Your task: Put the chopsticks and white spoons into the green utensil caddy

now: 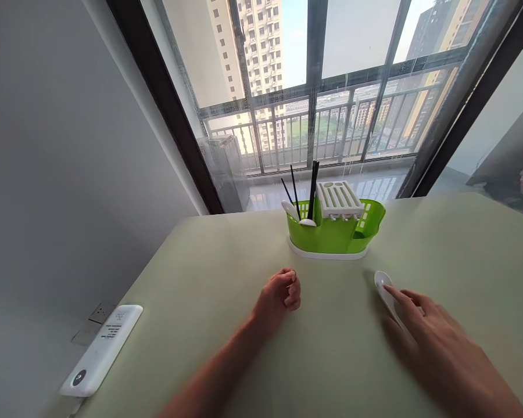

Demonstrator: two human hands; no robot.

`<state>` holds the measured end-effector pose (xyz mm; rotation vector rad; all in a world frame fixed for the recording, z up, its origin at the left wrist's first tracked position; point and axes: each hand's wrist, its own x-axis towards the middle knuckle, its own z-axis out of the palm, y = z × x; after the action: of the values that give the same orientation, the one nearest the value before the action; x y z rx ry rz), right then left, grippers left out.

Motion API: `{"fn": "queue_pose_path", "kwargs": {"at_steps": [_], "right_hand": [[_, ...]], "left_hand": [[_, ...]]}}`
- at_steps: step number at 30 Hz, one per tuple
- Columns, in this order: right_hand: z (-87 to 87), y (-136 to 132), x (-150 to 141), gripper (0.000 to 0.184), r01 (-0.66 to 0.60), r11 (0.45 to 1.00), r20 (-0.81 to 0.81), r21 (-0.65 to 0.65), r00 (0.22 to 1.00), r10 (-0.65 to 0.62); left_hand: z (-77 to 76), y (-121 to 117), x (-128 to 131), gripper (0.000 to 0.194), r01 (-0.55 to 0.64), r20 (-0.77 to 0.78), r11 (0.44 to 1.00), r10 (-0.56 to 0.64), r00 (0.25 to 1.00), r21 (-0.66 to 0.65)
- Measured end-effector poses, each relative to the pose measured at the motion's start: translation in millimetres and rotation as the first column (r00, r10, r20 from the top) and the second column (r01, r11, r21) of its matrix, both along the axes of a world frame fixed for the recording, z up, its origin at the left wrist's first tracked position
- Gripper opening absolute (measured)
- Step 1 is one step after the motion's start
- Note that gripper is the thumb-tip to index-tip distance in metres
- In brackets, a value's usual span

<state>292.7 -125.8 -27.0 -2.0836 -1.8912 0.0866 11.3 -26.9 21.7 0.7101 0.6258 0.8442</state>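
Observation:
In the head view my right hand (431, 331) grips a white soup spoon (383, 284) from above, low over the tabletop, its bowl pointing away from me. Part of the handle is hidden beneath my fingers. My left hand (283, 293) is curled into a loose fist with nothing visible in it. Beyond both hands stands a green utensil caddy (326, 239) on a white base. Black chopsticks (312, 191) and white spoons (290, 209) are in its left part. A white slotted holder (339, 198) sits across its middle; the right compartment is open-topped.
The pale green table (209, 261) extends to both sides. Along its left edge lies a long white device (107, 348) with a round dark button and a cable, near a wall socket (99, 313). Behind the table are glass doors in dark frames (174, 116).

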Motion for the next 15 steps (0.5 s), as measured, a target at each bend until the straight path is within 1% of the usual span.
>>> {"fn": "queue_pose_path", "kwargs": {"at_steps": [4,8,12,15], "right_hand": [[15.4,-0.9,-2.0,0.056,-0.002,0.996,-0.017,-0.084,1.0,0.001],[27.7,3.1,-10.1,0.054,0.004,0.982,0.005,-0.188,1.0,-0.003],[32.2,9.9,-21.1,0.051,0.049,0.969,0.039,-0.242,0.998,-0.04],[30.9,14.5,-27.7,0.049,0.03,0.961,0.049,-0.276,0.999,-0.017]], "left_hand": [[-1.8,0.7,-0.1,0.026,0.008,0.002,1.0,-0.008,1.0,-0.003],[-3.6,0.5,0.3,0.028,0.005,-0.001,1.0,-0.005,1.0,0.006],[-5.1,-0.3,0.9,0.028,-0.002,-0.012,1.0,0.002,1.0,0.017],[-6.2,-0.6,1.5,0.027,-0.002,-0.011,1.0,0.003,1.0,0.031]]}}
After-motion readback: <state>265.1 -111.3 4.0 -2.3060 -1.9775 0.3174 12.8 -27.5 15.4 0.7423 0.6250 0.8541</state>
